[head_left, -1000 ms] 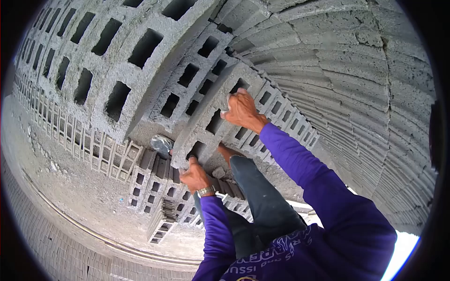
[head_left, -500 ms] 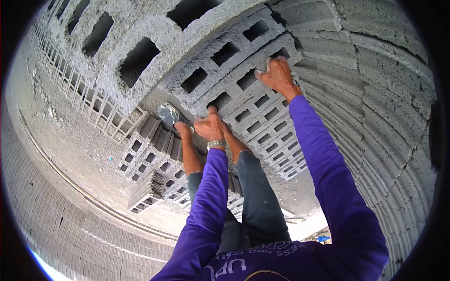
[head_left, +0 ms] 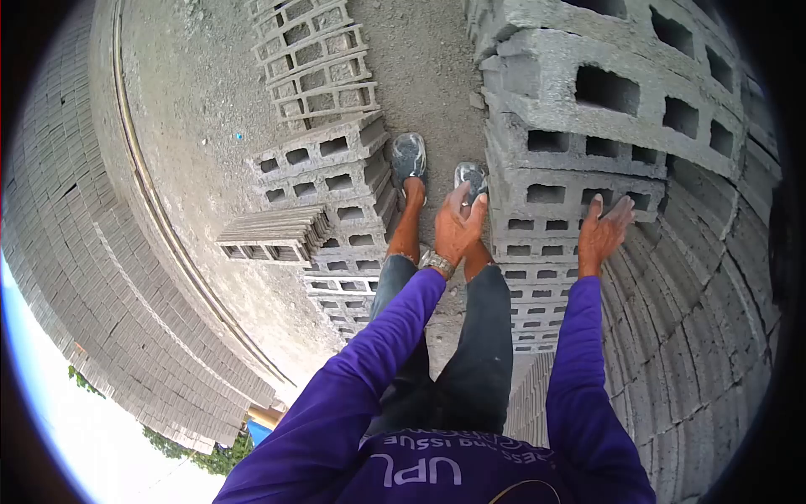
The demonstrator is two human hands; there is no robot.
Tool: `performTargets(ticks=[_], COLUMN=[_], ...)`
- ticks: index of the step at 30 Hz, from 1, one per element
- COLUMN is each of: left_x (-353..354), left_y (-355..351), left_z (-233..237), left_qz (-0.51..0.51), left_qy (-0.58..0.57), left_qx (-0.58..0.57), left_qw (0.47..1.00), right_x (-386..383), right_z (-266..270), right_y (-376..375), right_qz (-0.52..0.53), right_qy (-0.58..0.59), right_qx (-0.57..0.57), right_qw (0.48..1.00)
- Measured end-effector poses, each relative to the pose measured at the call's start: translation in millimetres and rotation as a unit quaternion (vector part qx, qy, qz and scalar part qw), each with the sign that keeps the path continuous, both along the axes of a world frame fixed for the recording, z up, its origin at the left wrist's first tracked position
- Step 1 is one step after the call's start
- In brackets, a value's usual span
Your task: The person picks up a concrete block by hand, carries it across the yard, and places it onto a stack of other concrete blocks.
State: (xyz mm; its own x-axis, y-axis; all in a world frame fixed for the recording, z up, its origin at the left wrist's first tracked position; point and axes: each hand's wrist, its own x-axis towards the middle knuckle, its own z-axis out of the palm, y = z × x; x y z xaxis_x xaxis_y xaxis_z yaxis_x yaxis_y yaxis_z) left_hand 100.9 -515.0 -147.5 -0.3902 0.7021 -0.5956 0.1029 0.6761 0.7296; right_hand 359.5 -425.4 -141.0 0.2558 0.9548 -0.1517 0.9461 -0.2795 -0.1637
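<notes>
My left hand (head_left: pixel 457 225), with a watch at its wrist, hangs in the air above my feet, thumb and fingers apart, holding nothing. To its right rises a stack of grey hollow concrete blocks (head_left: pixel 504 186). My right hand (head_left: pixel 603 231) is by the right part of that stack, over or against a block with rectangular holes; whether it touches is hard to tell. Its thumb and fingers are spread and nothing is between them.
Left of my feet stands a lower pile of hollow blocks (head_left: pixel 357 139), with thin blocks (head_left: pixel 273 231) beside it. Ladder-like block rows (head_left: pixel 323 55) lie farther up. A high block wall (head_left: pixel 688 286) curves along the right. Gravelly ground (head_left: pixel 420 59) runs between the stacks.
The view has turned, so the stack now stands on the right. My left hand has come away from a block's hole, and my right hand has opened at the stack's right side.
</notes>
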Motion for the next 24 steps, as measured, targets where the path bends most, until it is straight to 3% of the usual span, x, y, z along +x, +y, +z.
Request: performTargets(ticks=[2, 4, 7, 8, 12, 14, 16, 17, 19, 21, 23, 24], left_x=[-59, -139, -271, -316, -464, -503, -531, -538, -548, -552, -557, -555], left_y=[-19, -40, -74, -82, -112, -108, -102, -101, -104, -117, -135, -127], left_z=[-4, -11, -38, -48, -107, -123, -145, -151, -161, -179, -193, -183], left_qz=[0.073, 0.116, 0.19, 0.185, 0.106, 0.092, -0.006, -0.008, 0.072, 0.067, 0.119, 0.069], left_qy=[0.048, 0.13, 0.222, 0.271, 0.396, 0.384, 0.31, 0.302, 0.154, 0.16, 0.181, 0.224], left_qx=[-0.003, -0.016, -0.047, -0.08, -0.2, -0.239, -0.309, -0.31, -0.33, -0.349, -0.272, -0.29], left_qw=[0.996, 0.985, 0.955, 0.941, 0.89, 0.887, 0.899, 0.902, 0.929, 0.921, 0.938, 0.928], right_x=[-57, -141, -250, -282, -398, -449, -483, -494, -510, -518, -527, -529], right_z=[-4, 31, 60, 52, -5, -34, -81, -103, -128, -138, -134, -137], right_y=[-19, -41, -74, -83, -80, -68, -77, -80, -80, -75, -64, -64], right_qz=[0.026, 0.175, 0.279, 0.275, 0.273, 0.291, 0.333, 0.372, 0.372, 0.365, 0.297, 0.292], right_qy=[0.011, 0.043, 0.265, 0.334, 0.387, 0.341, 0.311, 0.286, 0.26, 0.238, 0.212, 0.214], right_qx=[-0.003, -0.061, -0.143, -0.149, -0.189, -0.242, -0.212, -0.175, -0.22, -0.269, -0.386, -0.383], right_qw=[1.0, 0.982, 0.912, 0.889, 0.86, 0.861, 0.865, 0.865, 0.863, 0.859, 0.847, 0.85])
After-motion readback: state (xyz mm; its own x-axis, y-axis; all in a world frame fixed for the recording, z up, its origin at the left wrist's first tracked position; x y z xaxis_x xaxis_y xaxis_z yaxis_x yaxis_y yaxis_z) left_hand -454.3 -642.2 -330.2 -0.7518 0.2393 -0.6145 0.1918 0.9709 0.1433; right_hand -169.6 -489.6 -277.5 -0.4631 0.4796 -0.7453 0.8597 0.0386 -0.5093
